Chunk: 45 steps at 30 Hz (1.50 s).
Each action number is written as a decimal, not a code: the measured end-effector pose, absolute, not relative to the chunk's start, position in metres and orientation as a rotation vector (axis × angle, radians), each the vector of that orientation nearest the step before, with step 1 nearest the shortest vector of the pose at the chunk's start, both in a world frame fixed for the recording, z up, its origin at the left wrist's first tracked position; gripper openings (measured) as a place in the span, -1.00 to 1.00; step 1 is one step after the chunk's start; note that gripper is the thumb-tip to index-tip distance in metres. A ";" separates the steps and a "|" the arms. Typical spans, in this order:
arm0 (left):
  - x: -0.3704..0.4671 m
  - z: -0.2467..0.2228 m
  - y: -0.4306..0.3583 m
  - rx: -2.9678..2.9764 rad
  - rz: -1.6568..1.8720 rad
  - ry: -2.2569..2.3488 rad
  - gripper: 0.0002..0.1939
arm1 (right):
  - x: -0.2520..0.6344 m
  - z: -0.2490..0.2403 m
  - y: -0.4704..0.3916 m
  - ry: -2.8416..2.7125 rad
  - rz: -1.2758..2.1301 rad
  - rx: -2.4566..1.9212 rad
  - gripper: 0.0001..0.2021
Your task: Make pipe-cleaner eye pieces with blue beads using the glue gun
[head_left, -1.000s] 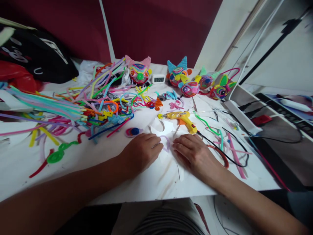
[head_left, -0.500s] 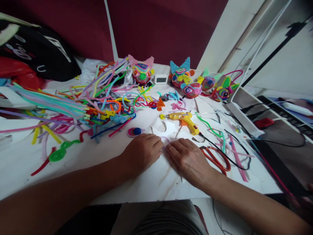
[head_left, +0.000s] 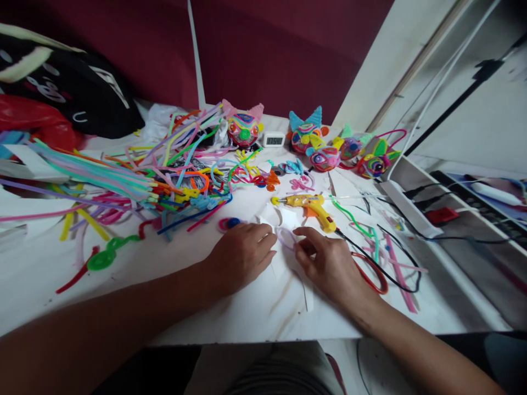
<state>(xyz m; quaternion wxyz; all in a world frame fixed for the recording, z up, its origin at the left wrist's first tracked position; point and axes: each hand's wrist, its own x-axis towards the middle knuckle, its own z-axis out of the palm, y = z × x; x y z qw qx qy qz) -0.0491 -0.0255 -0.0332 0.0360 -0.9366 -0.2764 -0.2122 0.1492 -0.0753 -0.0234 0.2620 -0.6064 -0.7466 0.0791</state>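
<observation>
A lilac pipe cleaner [head_left: 285, 239], bent into a loop, lies between my two hands just above the table. My right hand [head_left: 331, 266] has its index finger and thumb at the loop's right end, curved around it. At the left end, my left hand [head_left: 242, 253] has its fingers curled together, their tips against the loop; the exact contact is hard to see. Beyond the hands, white paper scraps [head_left: 284, 215] lie beside a yellow hot glue gun [head_left: 315, 207]. A blue-centred round piece [head_left: 229, 223] sits behind my left hand.
A heap of coloured pipe cleaners [head_left: 111, 178] covers the left of the table. Decorated eared heads [head_left: 244, 129] and a small digital clock [head_left: 274, 139] stand at the back. Orange-handled scissors [head_left: 373, 271] and a black cable [head_left: 358, 241] lie right, near a power strip [head_left: 414, 210].
My hands have moved slightly apart. The right fingers have opened and lifted, and more of the lilac loop now shows between the hands. The camera view has shifted a little.
</observation>
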 end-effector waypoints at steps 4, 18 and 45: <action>-0.046 -0.033 -0.028 -2.911 -0.626 -0.842 -0.89 | 0.147 -0.023 -0.074 -1.904 0.482 -1.665 -0.74; -0.047 -0.041 -0.024 -2.916 -0.713 -0.775 -0.85 | 0.154 -0.024 -0.073 -1.895 0.720 -1.657 -0.79; -0.046 -0.033 -0.026 -2.952 -0.666 -0.777 -0.84 | 0.155 -0.022 -0.084 -2.233 0.150 -1.650 -0.75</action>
